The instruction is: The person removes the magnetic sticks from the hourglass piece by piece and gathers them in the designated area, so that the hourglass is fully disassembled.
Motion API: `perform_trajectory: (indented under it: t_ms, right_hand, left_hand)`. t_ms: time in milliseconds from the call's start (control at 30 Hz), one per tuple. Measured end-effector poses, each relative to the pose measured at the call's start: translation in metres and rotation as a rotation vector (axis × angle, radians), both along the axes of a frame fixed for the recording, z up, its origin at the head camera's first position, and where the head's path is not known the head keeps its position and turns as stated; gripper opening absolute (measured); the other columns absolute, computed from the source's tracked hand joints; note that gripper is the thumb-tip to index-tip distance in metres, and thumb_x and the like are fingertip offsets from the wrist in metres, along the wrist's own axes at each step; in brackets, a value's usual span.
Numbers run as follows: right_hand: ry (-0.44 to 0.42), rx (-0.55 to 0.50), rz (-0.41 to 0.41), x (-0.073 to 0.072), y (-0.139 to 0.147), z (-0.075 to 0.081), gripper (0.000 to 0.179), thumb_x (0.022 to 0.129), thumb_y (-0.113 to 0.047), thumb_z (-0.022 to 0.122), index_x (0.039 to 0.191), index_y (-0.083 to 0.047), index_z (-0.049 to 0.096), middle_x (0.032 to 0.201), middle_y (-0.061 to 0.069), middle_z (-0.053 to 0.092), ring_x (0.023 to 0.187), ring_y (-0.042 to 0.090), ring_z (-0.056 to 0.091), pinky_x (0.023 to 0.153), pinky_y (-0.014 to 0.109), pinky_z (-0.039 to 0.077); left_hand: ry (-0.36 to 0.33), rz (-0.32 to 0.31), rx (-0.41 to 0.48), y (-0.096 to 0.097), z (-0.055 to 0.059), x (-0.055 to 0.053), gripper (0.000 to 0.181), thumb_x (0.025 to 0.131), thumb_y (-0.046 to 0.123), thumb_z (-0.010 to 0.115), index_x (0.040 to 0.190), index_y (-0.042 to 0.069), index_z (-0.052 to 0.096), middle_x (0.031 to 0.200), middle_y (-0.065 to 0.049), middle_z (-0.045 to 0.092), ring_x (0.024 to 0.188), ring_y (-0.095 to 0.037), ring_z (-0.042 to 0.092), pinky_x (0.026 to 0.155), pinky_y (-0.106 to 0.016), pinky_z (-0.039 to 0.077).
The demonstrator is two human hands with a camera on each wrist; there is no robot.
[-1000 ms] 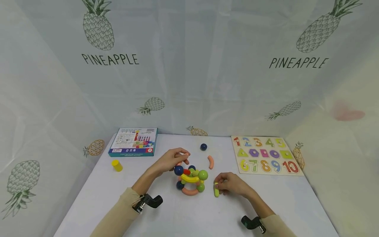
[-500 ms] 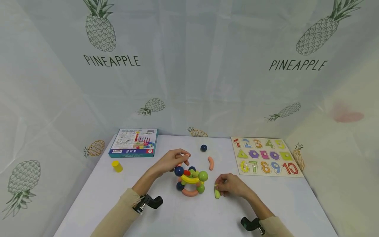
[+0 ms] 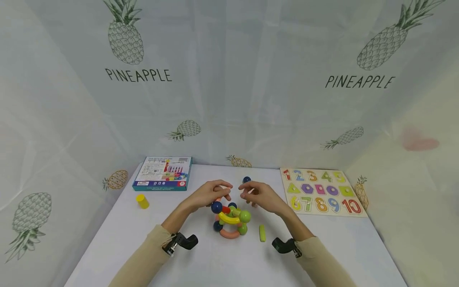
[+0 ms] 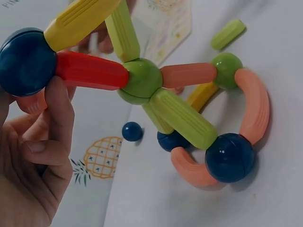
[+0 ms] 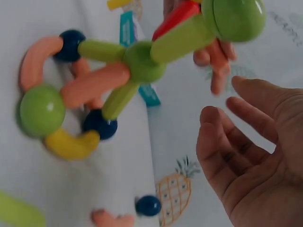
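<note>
A magnetic stick-and-ball model stands mid-table, with a ring of curved sticks [image 3: 229,234] and balls at its base. Above them, a red stick [image 4: 92,70] joins a green ball [image 4: 139,80] to a blue ball [image 4: 27,61]. My left hand [image 3: 209,195] pinches a peach stick [image 4: 33,102] at this upper blue ball. My right hand [image 3: 263,196] hovers beyond the model's right side, fingers loosely bent and holding nothing, its fingertips near those of the left. A loose light-green stick [image 3: 262,233] lies right of the model.
Behind the right hand lies a loose blue ball [image 3: 246,179]; a curved peach stick [image 5: 111,221] lies near it. The yellow cylinder [image 3: 142,201] and teal-edged box [image 3: 163,173] are at left. A number puzzle board [image 3: 322,192] sits back right.
My right hand has let go of the light-green stick, leaving it on the table, and has moved up and left toward the left hand. The left hand and model hold nearly still.
</note>
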State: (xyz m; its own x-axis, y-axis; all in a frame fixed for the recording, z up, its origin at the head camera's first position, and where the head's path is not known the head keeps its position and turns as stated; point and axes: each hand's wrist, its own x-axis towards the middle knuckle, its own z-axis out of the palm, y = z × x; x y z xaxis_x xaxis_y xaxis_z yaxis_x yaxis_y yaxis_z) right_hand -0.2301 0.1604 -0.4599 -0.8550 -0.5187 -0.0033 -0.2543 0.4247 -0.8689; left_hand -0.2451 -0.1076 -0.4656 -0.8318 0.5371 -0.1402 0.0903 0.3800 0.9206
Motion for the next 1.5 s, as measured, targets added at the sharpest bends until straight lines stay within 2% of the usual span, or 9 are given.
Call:
perform_trajectory:
  t_ms: [200, 433, 667, 833, 1000, 1100, 1267, 1367, 1500]
  right_hand:
    - [0.107, 0.026, 0.074, -0.005, -0.030, 0.005, 0.035, 0.098, -0.024, 0.066, 0.133, -0.023, 0.065, 0.102, -0.002, 0.067, 0.077, 0.020, 0.064, 0.062, 0.033, 0.056]
    - [0.168, 0.038, 0.035, -0.009, -0.041, 0.001, 0.026, 0.098, -0.025, 0.067, 0.123, -0.019, 0.070, 0.094, -0.002, 0.068, 0.072, 0.016, 0.062, 0.057, 0.030, 0.055]
    - [0.192, 0.036, -0.028, -0.013, -0.043, -0.002, 0.025, 0.097, -0.026, 0.068, 0.122, -0.021, 0.070, 0.091, -0.003, 0.068, 0.066, 0.014, 0.062, 0.055, 0.030, 0.054]
    - [0.201, 0.024, -0.098, -0.013, -0.043, -0.004, 0.025, 0.097, -0.028, 0.069, 0.120, -0.017, 0.069, 0.089, 0.002, 0.069, 0.064, 0.014, 0.063, 0.055, 0.030, 0.054]
    - [0.165, -0.007, -0.157, -0.012, -0.042, -0.005, 0.025, 0.096, -0.027, 0.070, 0.119, -0.015, 0.068, 0.086, 0.004, 0.069, 0.065, 0.019, 0.062, 0.057, 0.031, 0.053]
    - [0.143, -0.029, -0.163, -0.012, -0.042, -0.006, 0.026, 0.096, -0.029, 0.071, 0.118, -0.016, 0.067, 0.086, 0.002, 0.069, 0.066, 0.020, 0.063, 0.058, 0.033, 0.054]
    - [0.074, -0.092, -0.140, -0.008, -0.040, -0.003, 0.028, 0.097, -0.032, 0.069, 0.118, -0.014, 0.066, 0.085, 0.007, 0.069, 0.067, 0.021, 0.064, 0.060, 0.034, 0.055]
    - [-0.006, -0.151, -0.127, -0.007, -0.039, -0.003, 0.029, 0.100, -0.034, 0.064, 0.119, -0.012, 0.065, 0.091, 0.014, 0.070, 0.071, 0.025, 0.065, 0.062, 0.035, 0.055]
    - [-0.131, -0.246, -0.119, -0.009, -0.038, -0.003, 0.036, 0.103, -0.040, 0.056, 0.113, -0.007, 0.066, 0.094, 0.019, 0.070, 0.071, 0.026, 0.063, 0.062, 0.031, 0.052]
  left_hand:
    - [0.027, -0.036, -0.019, 0.002, 0.001, -0.003, 0.047, 0.099, 0.051, 0.058, 0.137, 0.023, 0.057, 0.091, 0.000, 0.074, 0.043, -0.013, 0.032, 0.042, -0.024, 0.028]
    - [-0.015, -0.035, -0.003, -0.001, 0.003, 0.000, 0.047, 0.102, 0.053, 0.049, 0.139, 0.024, 0.055, 0.100, 0.000, 0.076, 0.046, -0.015, 0.034, 0.043, -0.023, 0.028]
    - [-0.077, 0.007, 0.019, -0.006, 0.004, 0.013, 0.058, 0.102, 0.057, 0.045, 0.152, 0.028, 0.040, 0.112, -0.003, 0.072, 0.073, -0.021, 0.063, 0.052, -0.028, 0.050]
    - [-0.135, 0.044, 0.082, -0.006, 0.000, 0.019, 0.071, 0.098, 0.058, 0.055, 0.157, 0.029, 0.029, 0.118, -0.005, 0.070, 0.078, -0.026, 0.067, 0.061, -0.036, 0.058]
    - [-0.137, 0.093, 0.175, -0.005, -0.003, 0.021, 0.070, 0.097, 0.052, 0.060, 0.155, 0.028, 0.030, 0.122, -0.015, 0.068, 0.088, -0.025, 0.068, 0.065, -0.036, 0.060]
    - [-0.119, 0.117, 0.202, -0.005, -0.004, 0.022, 0.064, 0.099, 0.050, 0.058, 0.153, 0.028, 0.034, 0.124, -0.020, 0.067, 0.083, -0.024, 0.066, 0.061, -0.031, 0.058]
    - [-0.083, 0.136, 0.185, -0.007, -0.005, 0.024, 0.056, 0.103, 0.050, 0.051, 0.152, 0.027, 0.037, 0.121, -0.015, 0.069, 0.073, -0.022, 0.060, 0.053, -0.027, 0.052]
    - [-0.070, 0.134, 0.163, -0.010, -0.007, 0.023, 0.056, 0.103, 0.053, 0.048, 0.151, 0.027, 0.039, 0.120, -0.012, 0.070, 0.070, -0.020, 0.059, 0.052, -0.027, 0.050]
    - [-0.063, 0.124, 0.123, -0.014, -0.007, 0.021, 0.055, 0.101, 0.058, 0.047, 0.148, 0.031, 0.043, 0.108, -0.010, 0.071, 0.059, -0.017, 0.053, 0.049, -0.027, 0.045]
